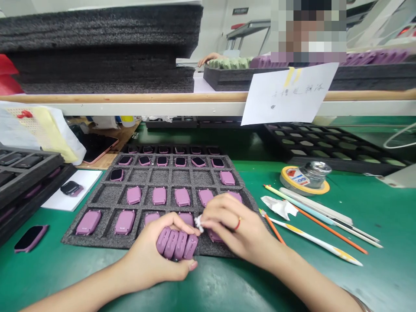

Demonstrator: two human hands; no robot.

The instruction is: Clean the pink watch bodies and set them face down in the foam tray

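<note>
A dark foam tray (97,197) lies in front of me with several purple watch bodies (182,196) in its pockets, some face down, some with black screens up (144,160). My left hand (152,258) grips a stack of several purple watch bodies (177,243) side by side at the tray's near edge. My right hand (234,227), with a ring on one finger, pinches a small white wad (199,223) against the end of that stack.
To the right lie pens and sticks (325,229), a crumpled white wipe (279,207) and a tape roll with a metal can (305,177). More trays (26,173) stand left and at back right. A loose watch body (30,237) lies at left. Another person sits beyond the shelf.
</note>
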